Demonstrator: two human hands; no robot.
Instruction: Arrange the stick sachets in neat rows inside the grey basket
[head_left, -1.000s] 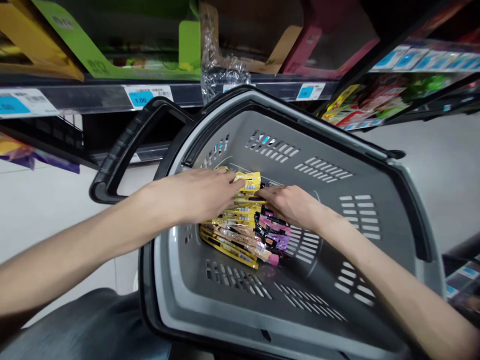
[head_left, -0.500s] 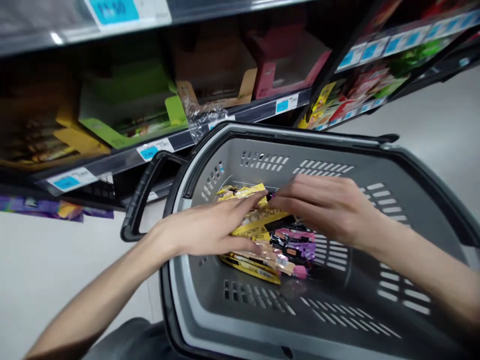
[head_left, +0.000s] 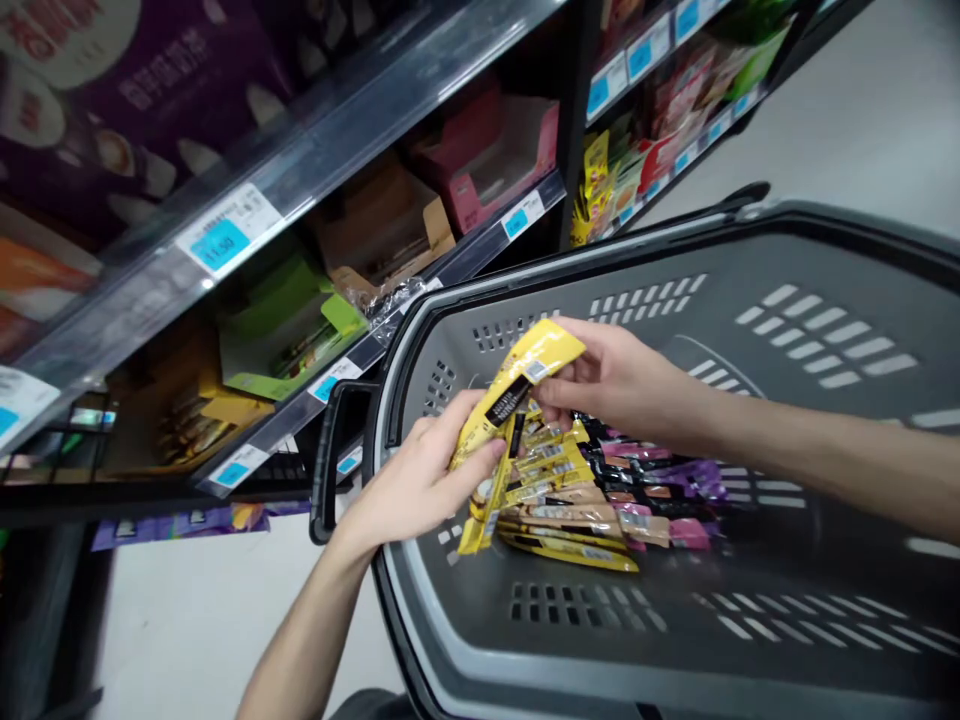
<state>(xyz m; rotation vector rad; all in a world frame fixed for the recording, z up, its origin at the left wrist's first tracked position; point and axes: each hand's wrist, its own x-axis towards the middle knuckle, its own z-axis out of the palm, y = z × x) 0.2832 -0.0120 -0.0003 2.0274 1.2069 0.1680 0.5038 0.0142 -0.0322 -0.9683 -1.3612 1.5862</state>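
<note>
Both my hands hold one long yellow sachet (head_left: 504, 405) above a grey shopping basket (head_left: 675, 620). My left hand (head_left: 420, 480) grips its lower part, fingers closed round it. My right hand (head_left: 615, 380) pinches its upper end. Under the sachet, on the basket floor, lies a pile of sachets (head_left: 592, 490): yellow and tan ones on the left, pink, purple and black ones on the right.
The basket's black handle (head_left: 330, 460) hangs at its left end. Store shelves (head_left: 315, 150) with price tags run behind, holding green (head_left: 285, 330), brown (head_left: 382, 230) and pink (head_left: 487, 160) display boxes. Pale floor lies at the lower left and upper right.
Both hands rose from the pile, lifting one yellow sachet out between them. The camera tilted up and left, so more shelving shows.
</note>
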